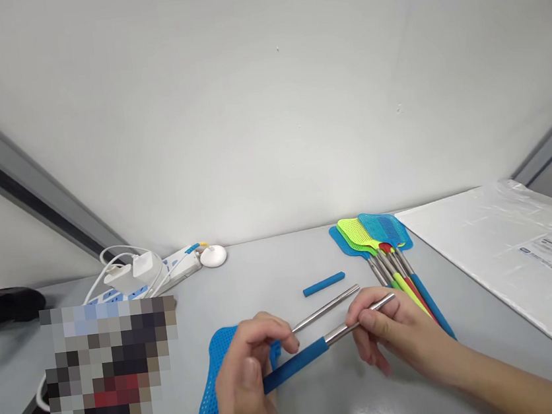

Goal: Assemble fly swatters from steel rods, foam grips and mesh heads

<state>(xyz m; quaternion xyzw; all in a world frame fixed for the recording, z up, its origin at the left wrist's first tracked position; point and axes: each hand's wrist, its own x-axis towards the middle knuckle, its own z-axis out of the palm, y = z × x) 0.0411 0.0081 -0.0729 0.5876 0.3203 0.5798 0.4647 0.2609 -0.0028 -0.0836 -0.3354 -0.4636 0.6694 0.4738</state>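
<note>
My right hand (386,324) pinches the bare metal end of a telescopic fly swatter handle (297,365) between thumb and fingers. A blue sleeve covers the handle's lower part, which slants down to my left hand (248,376). That hand's fingers curl around the sleeve's lower end, partly hiding it. Behind my left hand lies a blue perforated fly swatter head (218,373), partly covered. A thin metal rod (327,309) slants up to the right just beyond the held handle. Farther back, a loose blue sleeve (323,284) rests on the grey table (263,268).
Several fly swatters (385,248) with blue, yellow-green and red parts are piled beyond my right hand. A white plastic-wrapped sheet (511,260) covers the right side. At left are a power strip (178,268) with cables, a round white device (213,256) and a blurred-out patch.
</note>
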